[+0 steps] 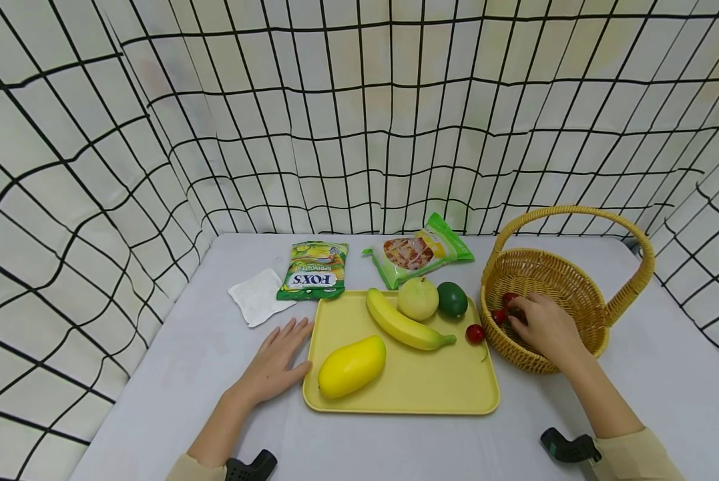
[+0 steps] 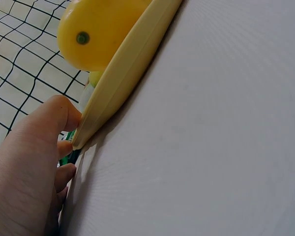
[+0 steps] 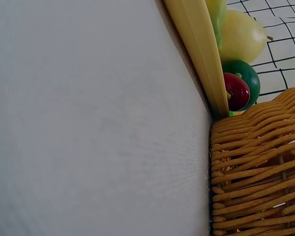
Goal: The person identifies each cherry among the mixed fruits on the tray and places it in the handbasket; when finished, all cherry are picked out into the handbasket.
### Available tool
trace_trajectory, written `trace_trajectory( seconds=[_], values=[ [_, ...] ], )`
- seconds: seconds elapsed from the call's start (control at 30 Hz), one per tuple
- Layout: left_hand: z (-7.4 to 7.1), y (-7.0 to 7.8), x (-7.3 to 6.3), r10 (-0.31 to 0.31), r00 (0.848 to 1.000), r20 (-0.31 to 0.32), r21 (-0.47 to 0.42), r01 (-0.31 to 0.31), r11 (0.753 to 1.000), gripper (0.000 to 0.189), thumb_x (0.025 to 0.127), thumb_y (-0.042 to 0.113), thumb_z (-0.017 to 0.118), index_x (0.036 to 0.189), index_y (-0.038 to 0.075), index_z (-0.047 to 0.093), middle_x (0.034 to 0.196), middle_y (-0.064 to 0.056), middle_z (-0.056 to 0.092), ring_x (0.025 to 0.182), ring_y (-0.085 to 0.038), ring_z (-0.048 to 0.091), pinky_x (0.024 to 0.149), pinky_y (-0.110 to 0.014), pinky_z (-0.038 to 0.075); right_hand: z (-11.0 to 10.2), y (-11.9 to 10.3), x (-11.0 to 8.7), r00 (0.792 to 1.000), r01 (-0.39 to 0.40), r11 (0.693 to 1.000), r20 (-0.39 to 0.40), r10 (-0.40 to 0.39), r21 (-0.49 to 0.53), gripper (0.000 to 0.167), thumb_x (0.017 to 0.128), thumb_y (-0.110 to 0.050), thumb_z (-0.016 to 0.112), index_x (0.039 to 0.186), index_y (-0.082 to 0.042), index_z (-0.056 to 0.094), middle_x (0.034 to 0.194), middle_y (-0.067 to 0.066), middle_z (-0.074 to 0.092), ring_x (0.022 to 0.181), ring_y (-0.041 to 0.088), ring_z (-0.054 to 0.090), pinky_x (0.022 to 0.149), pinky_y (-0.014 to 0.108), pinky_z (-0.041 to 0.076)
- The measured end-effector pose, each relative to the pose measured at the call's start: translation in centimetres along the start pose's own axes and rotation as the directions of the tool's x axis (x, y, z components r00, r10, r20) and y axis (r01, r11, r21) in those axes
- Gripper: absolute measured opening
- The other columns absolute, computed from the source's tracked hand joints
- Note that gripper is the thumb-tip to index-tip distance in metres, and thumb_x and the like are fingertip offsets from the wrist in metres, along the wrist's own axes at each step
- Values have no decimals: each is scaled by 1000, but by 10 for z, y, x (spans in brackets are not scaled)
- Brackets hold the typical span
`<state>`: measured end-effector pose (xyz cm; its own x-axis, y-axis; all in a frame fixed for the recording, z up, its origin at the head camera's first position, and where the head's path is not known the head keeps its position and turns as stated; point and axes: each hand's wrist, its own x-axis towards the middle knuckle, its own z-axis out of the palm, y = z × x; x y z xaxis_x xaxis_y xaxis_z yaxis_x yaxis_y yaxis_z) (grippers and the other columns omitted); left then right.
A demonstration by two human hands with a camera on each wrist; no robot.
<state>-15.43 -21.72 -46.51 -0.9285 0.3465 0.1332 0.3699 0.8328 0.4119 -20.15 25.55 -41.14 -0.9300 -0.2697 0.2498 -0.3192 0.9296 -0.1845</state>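
My left hand (image 1: 284, 357) lies with straight fingers on the table beside the left edge of a yellow tray (image 1: 419, 403), the thumb touching its rim. On the tray are a yellow mango (image 1: 352, 367), a banana (image 1: 404, 325), a pale green round fruit (image 1: 418, 298) and a dark green fruit (image 1: 452, 300). A red cherry (image 1: 475, 334) sits at its right rim. Inside a wicker basket (image 1: 575, 280), my right hand (image 1: 547, 325) has bent fingers beside red cherries (image 1: 499, 316); whether it grips one is hidden. The right wrist view shows only the basket's outer wall (image 3: 260, 167).
Behind the tray lie a green candy bag (image 1: 314, 270) and a green snack bag (image 1: 419, 252). A white cloth (image 1: 260, 297) lies left of them. The basket's arched handle (image 1: 575, 210) rises over its opening. Black wire mesh (image 1: 359, 133) stands behind and beside the table.
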Motion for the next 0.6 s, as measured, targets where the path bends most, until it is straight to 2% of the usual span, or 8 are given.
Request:
trace_trajectory(
  seconds=[0.23, 0.6],
  values=[
    [0, -1, 0, 1, 1000, 2, 6, -1, 1000, 66, 85, 42, 53, 142, 12, 35, 147, -8, 31, 137, -28, 19, 110, -48, 8, -2, -2, -1, 1000, -5, 1000, -8, 6, 17, 19, 79, -12, 68, 96, -4, 66, 78, 9, 56, 64, 22, 51, 44, 33, 42],
    [2, -1, 0, -1, 1000, -3, -2, 1, 1000, 66, 85, 42, 53, 142, 13, 35, 147, -7, 31, 137, -27, 19, 110, -48, 7, 1, -9, -4, 992, 37, 998, -123, -31, 47, 13, 79, -13, 67, 91, -6, 67, 76, 5, 55, 65, 19, 49, 47, 29, 39]
  ],
)
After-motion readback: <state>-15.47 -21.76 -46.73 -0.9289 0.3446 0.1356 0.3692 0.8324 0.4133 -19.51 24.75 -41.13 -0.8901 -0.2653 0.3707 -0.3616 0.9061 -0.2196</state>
